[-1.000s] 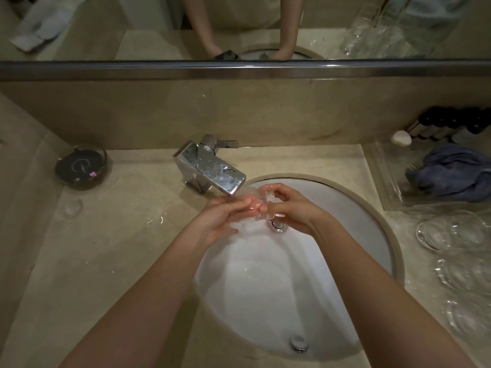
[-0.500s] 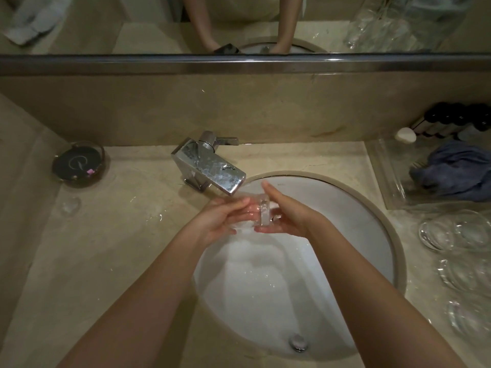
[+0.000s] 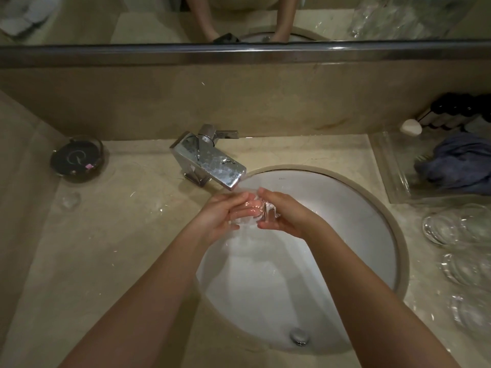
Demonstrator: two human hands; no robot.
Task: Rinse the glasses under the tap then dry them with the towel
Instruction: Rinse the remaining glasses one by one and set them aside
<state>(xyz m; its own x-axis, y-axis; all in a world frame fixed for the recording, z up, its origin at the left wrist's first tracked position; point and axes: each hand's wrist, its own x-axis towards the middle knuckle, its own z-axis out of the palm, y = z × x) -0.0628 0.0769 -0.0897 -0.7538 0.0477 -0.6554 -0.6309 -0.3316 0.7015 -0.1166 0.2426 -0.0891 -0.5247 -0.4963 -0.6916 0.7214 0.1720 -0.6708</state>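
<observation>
A small clear glass (image 3: 261, 212) lies between both my hands under the chrome tap (image 3: 210, 163), over the white sink (image 3: 372, 208). Water runs from the spout onto it. My left hand (image 3: 220, 216) cups the glass from the left with its fingers under it. My right hand (image 3: 281, 216) grips it from the right, thumb on top. Several more clear glasses (image 3: 449, 227) stand on the counter at the right edge. A blue towel (image 3: 462, 166) lies crumpled in a clear tray (image 3: 385, 168) at the back right.
A dark round dish (image 3: 77, 159) sits on the counter at the left, with a small clear lid (image 3: 70, 199) in front of it. Dark bottles (image 3: 457, 110) and a white soap (image 3: 411, 127) line the back right wall. A mirror runs along the top.
The glass has been turned in my hands under the water. Both hands stay beneath the spout, shifted slightly to the left.
</observation>
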